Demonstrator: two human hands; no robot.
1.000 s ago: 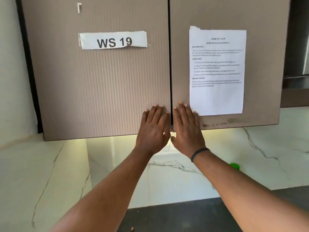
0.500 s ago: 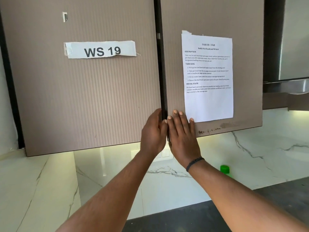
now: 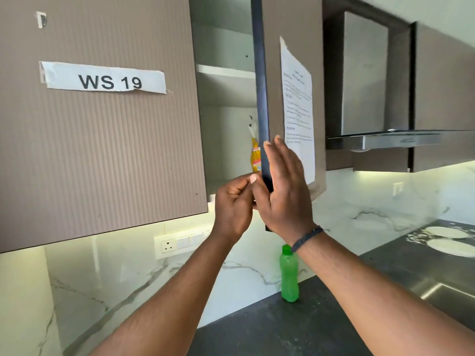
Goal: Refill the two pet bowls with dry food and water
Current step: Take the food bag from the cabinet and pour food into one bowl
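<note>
The right cabinet door [image 3: 293, 27], with a printed sheet taped on it, stands swung outward. My right hand [image 3: 285, 191] grips its dark edge near the bottom, palm on the front and thumb round the edge. My left hand [image 3: 232, 204] is just left of it with fingers curled and nothing visibly in them. Inside the cabinet, a yellow and orange food bag [image 3: 255, 155] shows partly behind the door edge. A green water bottle [image 3: 289, 276] stands on the dark counter [image 3: 282, 330]. Two white round dishes [image 3: 446, 232] lie at the far right.
The left cabinet door [image 3: 102, 150], labelled WS 19, is closed. A steel range hood [image 3: 380, 140] hangs right of the open door. A steel sink [image 3: 442, 289] is set in the counter on the right. A wall socket [image 3: 168, 245] sits on the marble backsplash.
The right door has swung open from shut, pulled by my right hand. My left hand has come off the left door and curled. The shelves and food bag came into view.
</note>
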